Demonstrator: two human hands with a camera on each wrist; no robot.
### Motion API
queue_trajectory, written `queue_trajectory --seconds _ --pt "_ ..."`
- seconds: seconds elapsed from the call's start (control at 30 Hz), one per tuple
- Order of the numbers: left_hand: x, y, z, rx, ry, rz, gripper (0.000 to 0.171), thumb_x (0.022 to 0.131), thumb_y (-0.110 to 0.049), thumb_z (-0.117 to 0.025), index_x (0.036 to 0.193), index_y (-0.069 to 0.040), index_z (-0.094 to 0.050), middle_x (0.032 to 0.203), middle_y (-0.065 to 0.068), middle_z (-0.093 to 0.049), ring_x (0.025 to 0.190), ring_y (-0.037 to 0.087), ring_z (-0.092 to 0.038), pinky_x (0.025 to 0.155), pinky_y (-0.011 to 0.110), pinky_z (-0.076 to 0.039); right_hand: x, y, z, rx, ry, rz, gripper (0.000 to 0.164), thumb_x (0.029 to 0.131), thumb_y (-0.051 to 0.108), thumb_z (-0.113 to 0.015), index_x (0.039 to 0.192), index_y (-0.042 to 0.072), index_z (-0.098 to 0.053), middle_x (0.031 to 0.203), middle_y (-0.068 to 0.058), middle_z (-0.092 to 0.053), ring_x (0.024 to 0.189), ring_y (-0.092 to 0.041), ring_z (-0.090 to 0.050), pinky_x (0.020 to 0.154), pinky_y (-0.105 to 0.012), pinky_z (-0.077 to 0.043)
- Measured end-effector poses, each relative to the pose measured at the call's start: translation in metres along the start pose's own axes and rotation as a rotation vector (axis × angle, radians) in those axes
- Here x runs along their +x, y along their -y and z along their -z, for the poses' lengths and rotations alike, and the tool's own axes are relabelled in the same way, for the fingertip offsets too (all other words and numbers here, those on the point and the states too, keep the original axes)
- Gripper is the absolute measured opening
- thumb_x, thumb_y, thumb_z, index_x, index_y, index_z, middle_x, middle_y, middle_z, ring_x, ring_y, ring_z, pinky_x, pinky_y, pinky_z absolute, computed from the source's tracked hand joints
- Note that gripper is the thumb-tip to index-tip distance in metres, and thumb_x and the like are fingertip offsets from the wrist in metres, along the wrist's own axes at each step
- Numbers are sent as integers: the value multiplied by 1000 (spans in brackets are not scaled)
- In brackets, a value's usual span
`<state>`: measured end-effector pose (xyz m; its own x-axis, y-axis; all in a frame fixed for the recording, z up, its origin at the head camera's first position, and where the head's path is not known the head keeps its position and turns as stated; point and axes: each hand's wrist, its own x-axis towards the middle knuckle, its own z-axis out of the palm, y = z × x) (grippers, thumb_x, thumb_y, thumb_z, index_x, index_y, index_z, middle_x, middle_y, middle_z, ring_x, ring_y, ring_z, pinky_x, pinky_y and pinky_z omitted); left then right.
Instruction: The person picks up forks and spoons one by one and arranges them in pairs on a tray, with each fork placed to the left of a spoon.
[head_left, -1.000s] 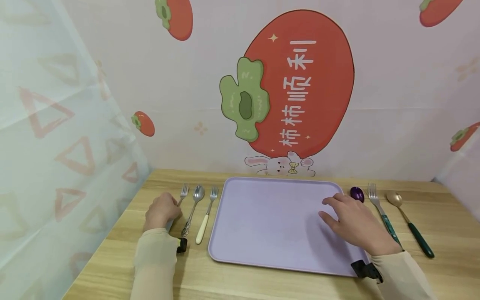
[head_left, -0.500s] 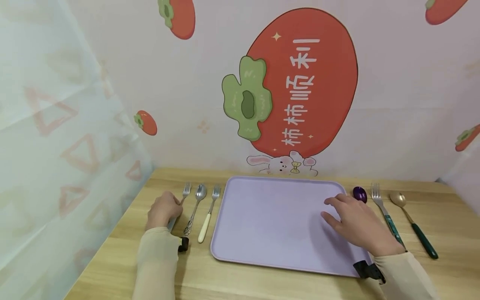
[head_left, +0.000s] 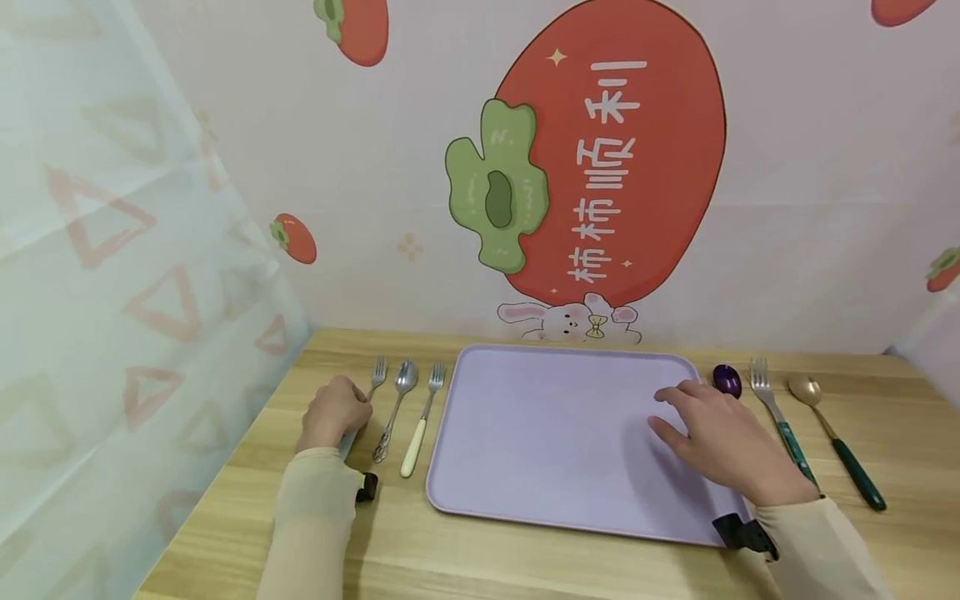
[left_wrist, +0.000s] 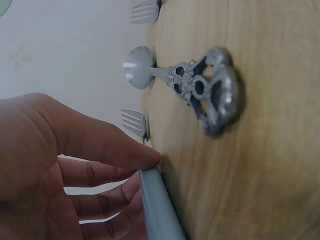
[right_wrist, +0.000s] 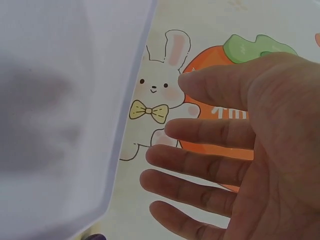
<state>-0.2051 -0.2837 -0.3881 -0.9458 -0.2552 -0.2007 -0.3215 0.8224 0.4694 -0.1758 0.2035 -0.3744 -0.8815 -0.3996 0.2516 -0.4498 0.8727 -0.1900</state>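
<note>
My left hand (head_left: 335, 412) pinches a fork (left_wrist: 161, 205) with a grey-blue handle, thumb on one side and fingers on the other. The fork's tines stick out beyond the hand and it lies low at the wood. Just to its right are a silver spoon (head_left: 406, 377) with an ornate openwork handle and a fork (head_left: 415, 446) with a cream handle. Over the right part of a lilac tray (head_left: 540, 442) hovers my right hand (head_left: 720, 442), fingers apart and loosely extended, holding nothing. The right wrist view shows its palm beside the tray.
Right of the tray lie a purple spoon (head_left: 727, 380), partly hidden by the right hand, a fork (head_left: 791, 446) with a green marbled handle, and a gold spoon (head_left: 858, 475) with a dark green handle. A printed cloth (head_left: 375, 167) hangs behind the wooden table (head_left: 465, 558).
The head view has shifted slightly, so everything sits a little further right and higher. Both hands keep nearly the same place relative to the cutlery and tray.
</note>
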Motion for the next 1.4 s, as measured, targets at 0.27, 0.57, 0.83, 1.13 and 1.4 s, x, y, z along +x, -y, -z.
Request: queue_trajectory --seconds 0.27,0.57,0.83,1.13,1.4 --pt "2 0 -1 5 10 10 37 83 -4 -54 53 -17 -37 52 -5 -27 48 12 -24 46 26 -25 0 1 0 4 9 -7 35 91 27 -75 116 3 -70 114 -19 -68 98 -39 -66 85 -58 -50" --pt "1 -2 1 13 -7 -1 27 85 -7 -55 61 -12 -45 62 0 -39 54 16 -31 50 31 -30 1 0 3 15 2 -3 35 91 26 -75 116 2 -70 114 -19 -68 99 -40 -66 85 -58 -51" --pt "-3 -7 5 15 -39 -38 14 86 -8 -57 72 -7 -56 77 8 -54 63 21 -46 53 33 -37 -1 0 3 14 -15 10 33 91 25 -75 114 2 -71 113 -18 -69 97 -38 -67 84 -57 -51" --pt "-5 -26 9 -48 -56 -86 31 83 -10 -62 112 0 -67 115 19 -66 88 31 -62 67 41 -51 2 -2 11 9 -20 19 33 92 25 -74 115 1 -70 114 -20 -68 99 -40 -66 85 -59 -51" --pt "-14 -34 5 -58 -75 -113 32 82 -10 -64 111 1 -66 107 17 -67 83 29 -63 65 39 -51 -1 0 7 16 -20 10 34 91 25 -75 114 1 -71 113 -19 -69 96 -38 -67 85 -57 -52"
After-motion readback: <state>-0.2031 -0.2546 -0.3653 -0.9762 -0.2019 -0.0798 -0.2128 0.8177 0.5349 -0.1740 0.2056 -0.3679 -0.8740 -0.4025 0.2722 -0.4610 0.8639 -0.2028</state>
